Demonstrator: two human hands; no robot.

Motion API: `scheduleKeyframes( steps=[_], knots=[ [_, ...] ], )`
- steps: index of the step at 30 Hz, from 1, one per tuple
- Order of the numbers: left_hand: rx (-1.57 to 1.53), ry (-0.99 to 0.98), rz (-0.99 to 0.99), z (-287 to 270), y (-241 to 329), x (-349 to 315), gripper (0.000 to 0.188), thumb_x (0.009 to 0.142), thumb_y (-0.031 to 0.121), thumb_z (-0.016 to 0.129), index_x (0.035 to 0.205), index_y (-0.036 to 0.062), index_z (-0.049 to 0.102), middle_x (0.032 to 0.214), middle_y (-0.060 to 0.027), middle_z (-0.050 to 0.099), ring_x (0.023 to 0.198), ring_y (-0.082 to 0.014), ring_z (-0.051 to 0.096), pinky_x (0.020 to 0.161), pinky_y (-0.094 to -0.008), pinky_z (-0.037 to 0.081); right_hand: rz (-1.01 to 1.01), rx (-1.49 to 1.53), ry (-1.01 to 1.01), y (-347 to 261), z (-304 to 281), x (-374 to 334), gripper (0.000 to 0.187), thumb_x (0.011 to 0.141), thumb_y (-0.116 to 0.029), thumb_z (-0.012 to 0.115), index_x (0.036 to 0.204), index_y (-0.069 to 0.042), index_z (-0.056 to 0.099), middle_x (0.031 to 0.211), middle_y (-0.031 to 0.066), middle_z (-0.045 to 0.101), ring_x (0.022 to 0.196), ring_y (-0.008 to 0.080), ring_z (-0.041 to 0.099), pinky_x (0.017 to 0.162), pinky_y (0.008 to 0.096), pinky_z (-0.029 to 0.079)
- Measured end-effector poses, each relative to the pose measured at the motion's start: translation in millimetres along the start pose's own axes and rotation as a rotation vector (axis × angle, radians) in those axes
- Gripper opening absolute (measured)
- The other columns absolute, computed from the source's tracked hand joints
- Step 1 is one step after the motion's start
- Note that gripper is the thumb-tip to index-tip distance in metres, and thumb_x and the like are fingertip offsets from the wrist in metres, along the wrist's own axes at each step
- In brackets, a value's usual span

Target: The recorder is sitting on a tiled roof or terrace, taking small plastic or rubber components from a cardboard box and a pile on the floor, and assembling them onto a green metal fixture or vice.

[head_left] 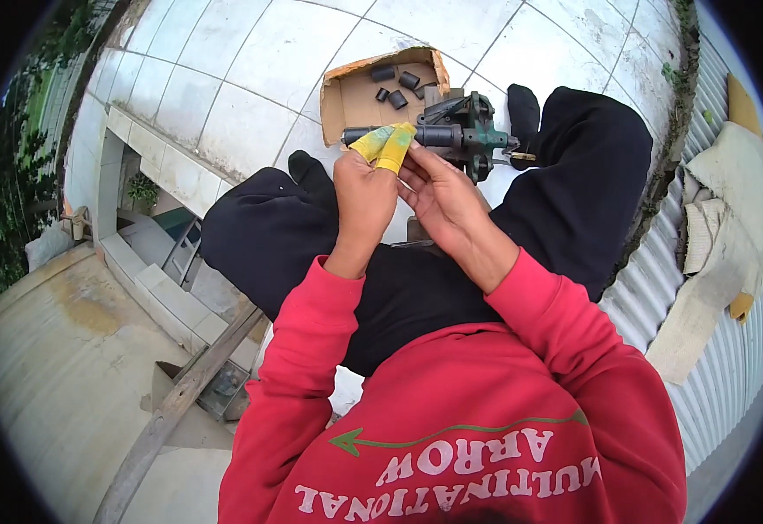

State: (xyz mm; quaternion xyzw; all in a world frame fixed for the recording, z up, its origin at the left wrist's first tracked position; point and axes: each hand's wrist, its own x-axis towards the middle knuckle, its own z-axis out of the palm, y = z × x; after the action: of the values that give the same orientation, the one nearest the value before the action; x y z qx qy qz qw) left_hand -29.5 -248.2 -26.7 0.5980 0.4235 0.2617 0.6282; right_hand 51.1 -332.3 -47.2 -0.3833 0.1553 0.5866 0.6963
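Both my hands meet in front of a dark cylindrical bar (438, 135) that lies sideways in a green metal vise (486, 138). A yellow strip with greenish smudges (387, 146) is folded over at the fingertips of my left hand (366, 196). Whether it is wrapped around those fingers or only gripped, I cannot tell. My right hand (441, 188) is closed, with its thumb and index fingertip against the strip's right edge; its other fingers curl below. The yellow strip and my left hand hide part of the bar's near side.
Behind the bar stands a cardboard tray (343, 98) with several short black cylinders (397, 99). My black-trousered legs (573, 188) flank the vise on white floor tiles (255, 113). A low tiled wall (168, 301) runs left; corrugated sheeting (722, 384) with a beige cloth (731, 201) lies right.
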Motion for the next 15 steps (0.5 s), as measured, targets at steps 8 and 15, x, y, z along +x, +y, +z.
scheduleKeyframes(
  steps=[8, 15],
  knots=[
    [0.1, 0.07, 0.108, -0.7, -0.7, 1.1, 0.019, 0.101, 0.01, 0.07, 0.11, -0.0043, 0.078, 0.096, -0.0046, 0.071, 0.078, -0.0083, 0.063, 0.062, -0.0264, 0.052, 0.003, 0.092, -0.001, -1.8, -3.9, -8.9, 0.023, 0.106, -0.023, 0.068, 0.123, -0.007, 0.066, 0.122, 0.0059, 0.072, 0.116, 0.0174, 0.068, 0.102, 0.0347, 0.053],
    [0.294, 0.052, 0.36, -2.4, -11.2, 7.9, 0.017, 0.101, 0.004, 0.07, 0.113, -0.0057, 0.076, 0.11, -0.0067, 0.074, 0.096, -0.0106, 0.066, 0.085, -0.0255, 0.051, -0.118, -0.032, 0.048, -7.4, -13.2, -18.1, 0.022, 0.103, -0.017, 0.072, 0.119, -0.002, 0.068, 0.106, 0.0098, 0.076, 0.104, 0.0204, 0.074, 0.1, 0.0334, 0.057]
  ],
)
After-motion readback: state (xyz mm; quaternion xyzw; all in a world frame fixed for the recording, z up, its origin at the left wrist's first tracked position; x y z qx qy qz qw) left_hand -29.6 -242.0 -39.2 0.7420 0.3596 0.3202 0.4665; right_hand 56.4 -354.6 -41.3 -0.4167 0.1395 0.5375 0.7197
